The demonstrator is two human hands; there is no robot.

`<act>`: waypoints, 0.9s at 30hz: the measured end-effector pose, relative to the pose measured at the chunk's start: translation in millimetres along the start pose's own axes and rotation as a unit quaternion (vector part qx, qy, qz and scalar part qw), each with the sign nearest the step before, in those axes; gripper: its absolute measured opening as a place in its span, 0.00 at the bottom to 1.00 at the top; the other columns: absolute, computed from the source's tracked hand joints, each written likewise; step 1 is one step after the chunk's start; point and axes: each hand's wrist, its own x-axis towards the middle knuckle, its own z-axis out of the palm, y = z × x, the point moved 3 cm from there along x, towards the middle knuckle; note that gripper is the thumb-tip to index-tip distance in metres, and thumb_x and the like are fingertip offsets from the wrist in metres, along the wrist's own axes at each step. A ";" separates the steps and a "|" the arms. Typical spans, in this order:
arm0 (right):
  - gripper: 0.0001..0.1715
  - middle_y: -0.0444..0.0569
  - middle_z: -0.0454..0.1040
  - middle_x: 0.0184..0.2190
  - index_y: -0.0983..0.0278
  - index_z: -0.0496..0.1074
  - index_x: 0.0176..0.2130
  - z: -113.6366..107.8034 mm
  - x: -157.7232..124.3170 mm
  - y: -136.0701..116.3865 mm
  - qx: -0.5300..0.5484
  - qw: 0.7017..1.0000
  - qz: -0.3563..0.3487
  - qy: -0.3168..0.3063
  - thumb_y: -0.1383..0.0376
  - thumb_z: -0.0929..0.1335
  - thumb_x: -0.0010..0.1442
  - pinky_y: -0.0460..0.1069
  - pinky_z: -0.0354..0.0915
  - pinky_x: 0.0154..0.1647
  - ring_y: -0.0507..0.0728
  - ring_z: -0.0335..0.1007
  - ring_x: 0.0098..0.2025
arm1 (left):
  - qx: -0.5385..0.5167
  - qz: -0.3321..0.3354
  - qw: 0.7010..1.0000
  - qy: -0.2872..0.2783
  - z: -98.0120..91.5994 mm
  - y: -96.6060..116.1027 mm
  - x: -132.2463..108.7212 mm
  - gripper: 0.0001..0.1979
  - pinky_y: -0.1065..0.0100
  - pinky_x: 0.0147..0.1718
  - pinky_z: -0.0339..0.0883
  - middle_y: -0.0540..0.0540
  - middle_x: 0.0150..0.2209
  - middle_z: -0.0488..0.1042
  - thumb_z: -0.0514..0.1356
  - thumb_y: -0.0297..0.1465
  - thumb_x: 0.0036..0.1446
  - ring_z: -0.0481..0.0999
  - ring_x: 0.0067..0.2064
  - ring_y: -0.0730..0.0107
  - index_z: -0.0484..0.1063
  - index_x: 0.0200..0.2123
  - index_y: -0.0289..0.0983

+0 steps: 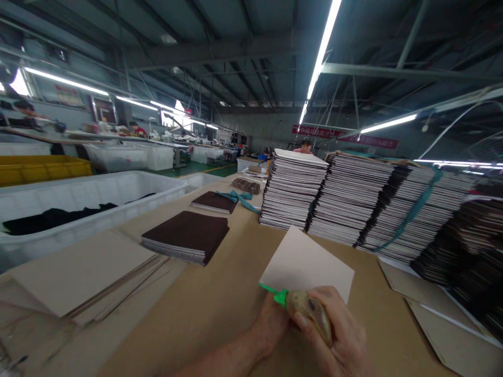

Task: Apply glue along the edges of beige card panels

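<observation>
My right hand (338,324) is wrapped round a squeeze bottle (308,314) with a stained, yellowish body and a thin green nozzle. The nozzle points left, its tip at the left corner of a pale square sheet (310,262) that looks like board. My left hand (273,317) is at the near edge of this sheet, just below the nozzle. Its fingers are hidden behind the bottle and my right hand, so their grip does not show.
Tall stacks of dark-and-white panels (293,191) stand behind the sheet, one tied with a teal strip (412,214). Dark panels (186,233) lie left of centre. Larger boards (84,267) rest at the left, beside a white bin (129,183) of black cloth. A person (304,147) is behind the stacks.
</observation>
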 end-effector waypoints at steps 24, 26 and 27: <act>0.07 0.46 0.68 0.36 0.61 0.66 0.44 -7.3 7.4 -6.5 0.001 1.000 0.011 -0.014 0.62 0.65 0.65 0.45 0.67 0.33 0.53 0.69 0.35 | 0.014 -0.006 1.000 -0.022 0.5 -6.7 -0.7 0.23 0.68 0.31 0.66 0.44 0.34 0.77 0.68 0.49 0.44 0.72 0.33 0.65 0.76 0.34 0.36; 0.08 0.46 0.68 0.36 0.60 0.66 0.44 -11.3 9.0 -7.7 0.000 1.000 0.011 -0.016 0.61 0.66 0.65 0.44 0.66 0.32 0.53 0.69 0.35 | 0.014 -0.012 1.000 -0.021 1.5 -5.4 -0.7 0.23 0.68 0.30 0.67 0.43 0.34 0.76 0.68 0.49 0.44 0.73 0.33 0.65 0.76 0.34 0.35; 0.09 0.46 0.69 0.36 0.60 0.66 0.44 -15.1 10.5 -6.8 -0.010 1.000 0.019 -0.002 0.60 0.66 0.65 0.44 0.66 0.32 0.53 0.69 0.35 | 0.016 -0.020 0.999 -0.023 1.9 -6.1 -0.4 0.23 0.68 0.28 0.66 0.43 0.31 0.76 0.68 0.49 0.45 0.72 0.30 0.66 0.76 0.33 0.34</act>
